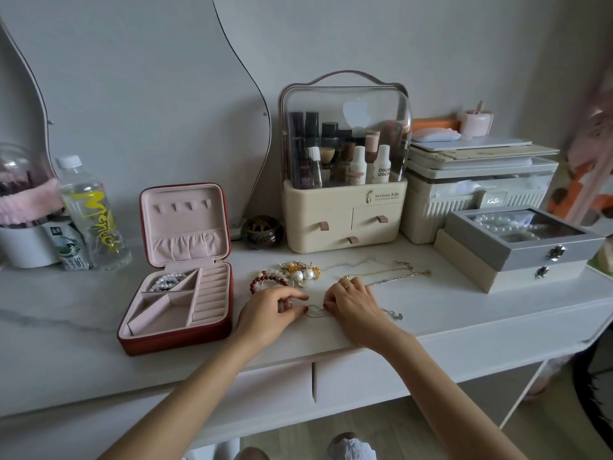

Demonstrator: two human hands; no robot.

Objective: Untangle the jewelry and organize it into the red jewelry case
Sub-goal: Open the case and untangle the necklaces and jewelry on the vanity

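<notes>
Both hands work at a thin silver chain necklace [316, 310] lying on the white tabletop [464, 313] near its front edge. The left hand [268, 310] pinches one end of the knotted loop between thumb and curled fingers, and the right hand [351, 303], a gold ring on one finger, pinches the chain just beside it, so the tangle sits in the small gap between the two sets of fingertips. The rest of this chain trails rightward under the right hand and ends in a small silver pendant [394, 315]. The step in hand looks like the untangling of this one necklace. The red jewelry case [175, 343] stands open well to the left, its pink lining showing; a pearl bracelet [166, 282] already lies in its back-left compartment, while the other compartments and ring rolls hold nothing visible. Still waiting on the table are a red bead bracelet [265, 280], a cluster of gold pieces with two large pearls [302, 272], and fine gold and silver chains [391, 273] behind the right hand. The next move likely calls for gently teasing the loops apart rather than pulling them tight.
</notes>
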